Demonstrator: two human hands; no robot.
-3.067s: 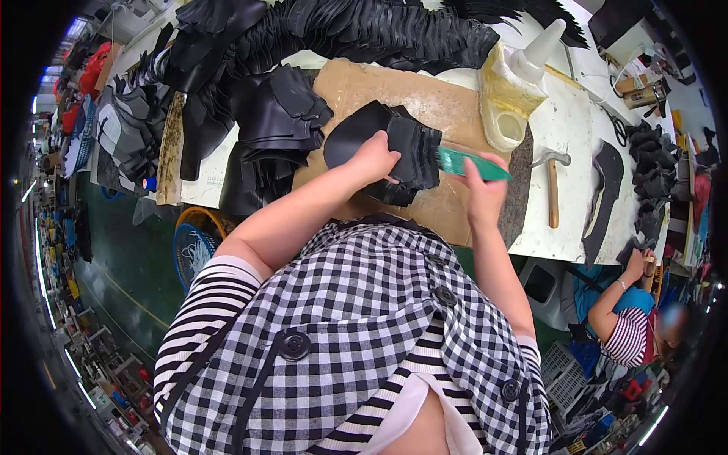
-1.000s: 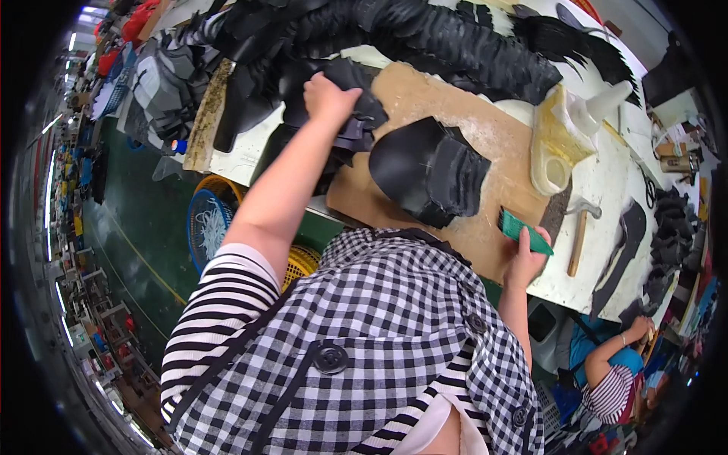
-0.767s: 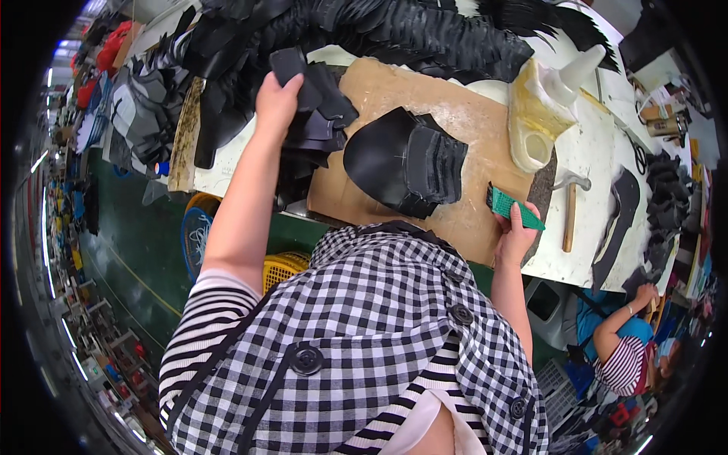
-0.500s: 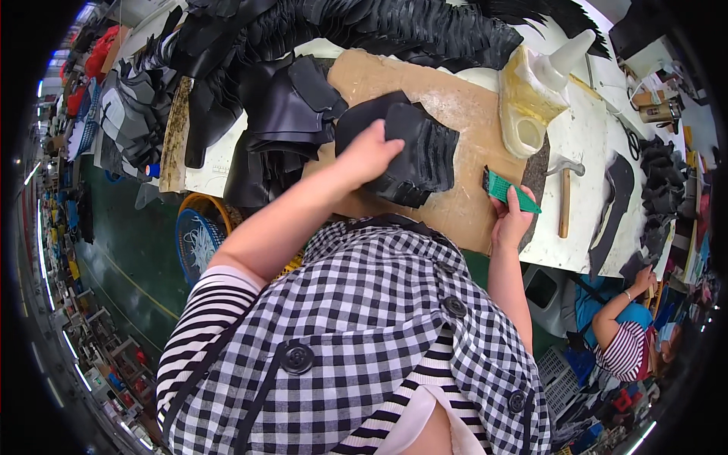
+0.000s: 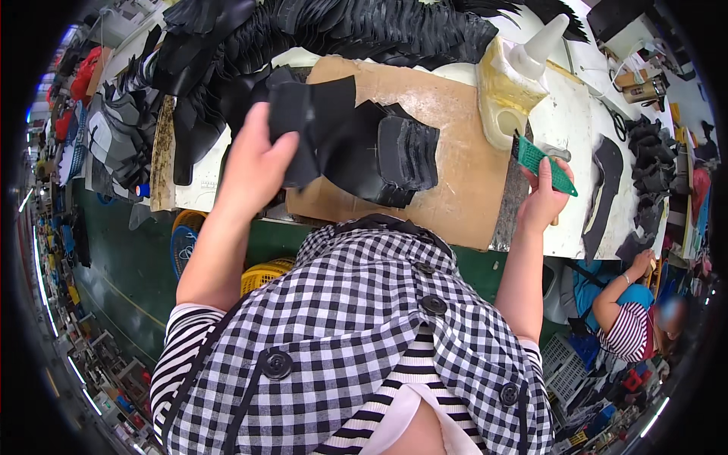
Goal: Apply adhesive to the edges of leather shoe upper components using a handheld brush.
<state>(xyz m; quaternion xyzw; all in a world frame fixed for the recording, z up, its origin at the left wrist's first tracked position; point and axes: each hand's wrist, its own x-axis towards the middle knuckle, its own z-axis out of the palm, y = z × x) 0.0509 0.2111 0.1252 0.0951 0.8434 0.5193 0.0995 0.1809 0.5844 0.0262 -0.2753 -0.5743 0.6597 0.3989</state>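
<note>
My left hand (image 5: pixel 256 163) is closed on a black leather-like piece (image 5: pixel 292 129), with the thumb toward its near side and the other fingers partly behind it. The piece is lifted and blurred at the left edge of a brown cardboard sheet (image 5: pixel 462 197). To its right, a fanned stack of black cut pieces (image 5: pixel 409 152) lies on the cardboard, edges overlapping. My right hand (image 5: pixel 540 201) grips a flat green-handled brush (image 5: pixel 546 167) with a dark tip, held near a yellowed white plastic glue pot (image 5: pixel 489 95) with a cone-shaped top.
Long rows of black pieces (image 5: pixel 364 38) line the table's far side. A hammer (image 5: pixel 557 152) lies partly hidden behind my right hand. Scissors (image 5: pixel 618 125) and a long black strip (image 5: pixel 604 189) are farther right. Another person (image 5: pixel 626 318) sits at the lower right; a yellow basket (image 5: pixel 264 274) stands below.
My left hand has moved left from the stack, carrying a black piece with it. My right hand with the green brush has shifted right and slightly up, over the hammer.
</note>
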